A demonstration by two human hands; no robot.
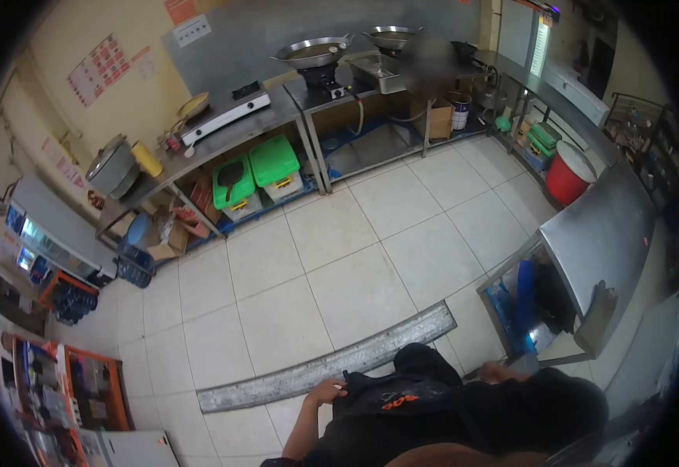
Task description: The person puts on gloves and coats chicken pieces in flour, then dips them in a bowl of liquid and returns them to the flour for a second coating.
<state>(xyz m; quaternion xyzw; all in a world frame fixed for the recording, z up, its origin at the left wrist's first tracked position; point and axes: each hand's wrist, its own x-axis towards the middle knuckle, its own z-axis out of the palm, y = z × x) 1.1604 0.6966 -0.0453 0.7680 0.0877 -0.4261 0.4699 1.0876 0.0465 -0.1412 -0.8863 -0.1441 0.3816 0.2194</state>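
My left hand (326, 391) is closed at the edge of a black apron (386, 393) with orange print, fingertips pinching the cloth. At the other side of my body, my right hand (499, 373) is low beside my dark clothing, close to a small grey object (523, 364) at the foot of the metal table; its fingers are too small and dark to make out. A long grey metal strip (332, 362) lies across the tiled floor just in front of me.
Steel worktables (238, 128) line the far wall, bearing a wok (312, 51) and a white gas stove (227, 117). Green-lidded bins (273, 159) sit beneath. A metal table (596, 233) stands close on my right; a red bucket (563, 177) is behind it. Orange shelves (94, 385) are left.
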